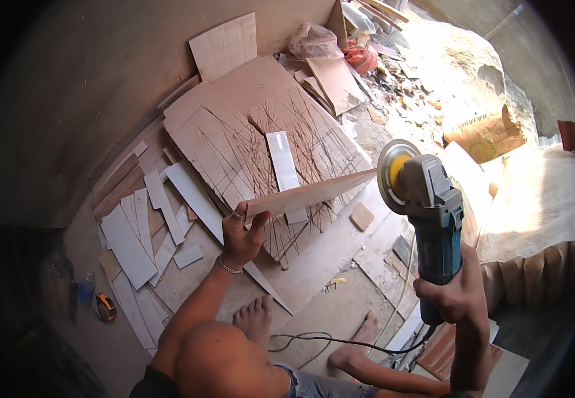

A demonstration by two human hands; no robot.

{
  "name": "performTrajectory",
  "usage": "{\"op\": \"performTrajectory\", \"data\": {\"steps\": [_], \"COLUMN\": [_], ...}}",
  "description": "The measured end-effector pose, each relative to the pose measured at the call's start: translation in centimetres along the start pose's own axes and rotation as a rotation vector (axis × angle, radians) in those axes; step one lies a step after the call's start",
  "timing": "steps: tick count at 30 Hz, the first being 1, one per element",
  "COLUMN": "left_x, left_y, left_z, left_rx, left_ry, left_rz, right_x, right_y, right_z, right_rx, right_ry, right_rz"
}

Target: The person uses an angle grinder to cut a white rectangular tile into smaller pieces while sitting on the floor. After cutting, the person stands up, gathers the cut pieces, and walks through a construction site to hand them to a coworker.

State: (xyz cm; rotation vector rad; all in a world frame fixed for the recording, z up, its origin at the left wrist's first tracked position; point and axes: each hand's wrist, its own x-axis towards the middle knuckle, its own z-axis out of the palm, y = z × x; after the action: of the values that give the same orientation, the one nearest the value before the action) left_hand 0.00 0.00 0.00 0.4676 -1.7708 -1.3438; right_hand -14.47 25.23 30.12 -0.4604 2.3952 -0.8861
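Observation:
My left hand (243, 237) is closed on the near end of a long, tan tile strip (311, 193), held on edge above the scored slabs. In my right hand (456, 286) is a teal and grey angle grinder (435, 229), gripped by its body and raised at the right. Its round disc (391, 174), with a yellow centre, is level with the strip's far end; whether they touch I cannot tell. Beneath the strip, a white tile piece (283, 161) lies on a slab (202, 138) marked with many crossing cut lines.
Offcut tile strips (128, 245) litter the floor at left, near an orange and black tape measure (105, 307). The grinder's cord (367, 345) runs past my feet. Rubble (407, 89) and a brown paper bag (488, 134) occupy the far right. A wall (122, 60) rises at left.

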Motion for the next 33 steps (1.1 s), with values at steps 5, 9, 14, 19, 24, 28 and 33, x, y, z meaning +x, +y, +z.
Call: {"op": "performTrajectory", "data": {"steps": [5, 9, 14, 19, 24, 28, 33], "left_x": [0.9, 4.6, 9.3, 9.5, 7.8, 6.4, 5.8], "left_y": [1.3, 0.1, -1.8, -2.1, -3.2, -3.7, -3.7], "left_z": [-0.7, 1.1, 1.8, 1.3, 0.6, -0.1, -0.5], "left_rx": [0.016, -0.122, -0.125, 0.007, 0.005, 0.057, 0.081], "left_ry": [-0.081, 0.117, 0.144, 0.117, 0.109, 0.055, 0.011], "left_rz": [-0.139, -0.091, 0.039, 0.073, 0.221, 0.341, 0.409], "right_x": [-0.9, -0.6, -0.2, 0.5, 1.5, 1.4, 1.4], "right_y": [-1.5, -2.5, -2.5, -2.3, -3.1, -3.6, -3.5], "right_z": [1.4, 0.5, 0.1, 0.6, 2.2, 4.4, 6.7], "right_rx": [-0.010, -0.077, 0.001, -0.006, -0.069, -0.099, -0.164], "right_ry": [-0.047, 0.005, 0.103, 0.098, -0.016, -0.074, -0.156], "right_rz": [0.002, 0.113, 0.018, -0.053, -0.147, -0.171, -0.178]}}
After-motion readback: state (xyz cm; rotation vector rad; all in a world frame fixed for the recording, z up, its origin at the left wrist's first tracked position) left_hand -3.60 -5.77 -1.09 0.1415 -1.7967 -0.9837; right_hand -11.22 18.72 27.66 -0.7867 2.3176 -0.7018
